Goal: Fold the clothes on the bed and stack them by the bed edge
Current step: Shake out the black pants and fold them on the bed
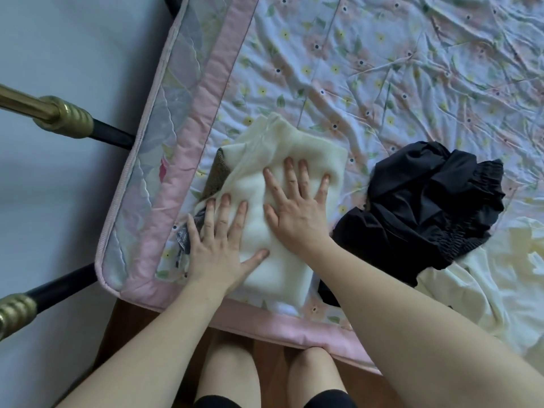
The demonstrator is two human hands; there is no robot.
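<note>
1. Cream folded cloth (282,207) lies near the bed (188,160) corner, on top of what may be 2 more folded clothes.
2. I see my left hand (219,248) and right hand (297,213) pressing it, fingers straight, holding nothing.
3. Black clothes (426,207) sit just beside.

Left hand (216,245), right hand (297,210) press flat (fingers spread) on folded cream garment (282,269); black garment (426,201) crumpled beside.
</note>
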